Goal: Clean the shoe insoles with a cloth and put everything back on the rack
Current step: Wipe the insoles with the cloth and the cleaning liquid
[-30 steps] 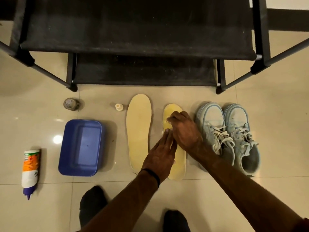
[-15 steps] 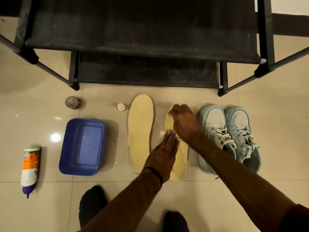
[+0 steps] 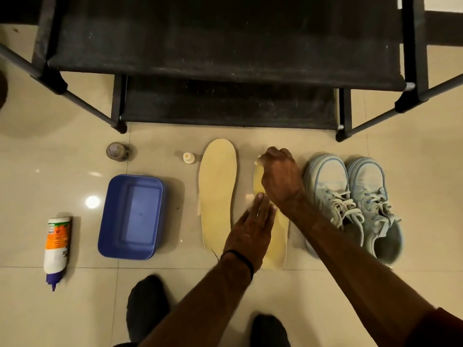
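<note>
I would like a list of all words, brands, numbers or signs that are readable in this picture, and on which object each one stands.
No text can be read.
Bottle lying on the floor at left: its orange, green and white label carries print, too blurred to read.
Pale blue sneakers: no legible brand or logo.
Blue tub, two insoles, small cap, round lid, black rack: no markings visible.

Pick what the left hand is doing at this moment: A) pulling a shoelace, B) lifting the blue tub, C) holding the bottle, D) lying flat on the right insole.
D: the left hand lies with straight fingers on the right insole, while the right hand works near its toe end.
</note>
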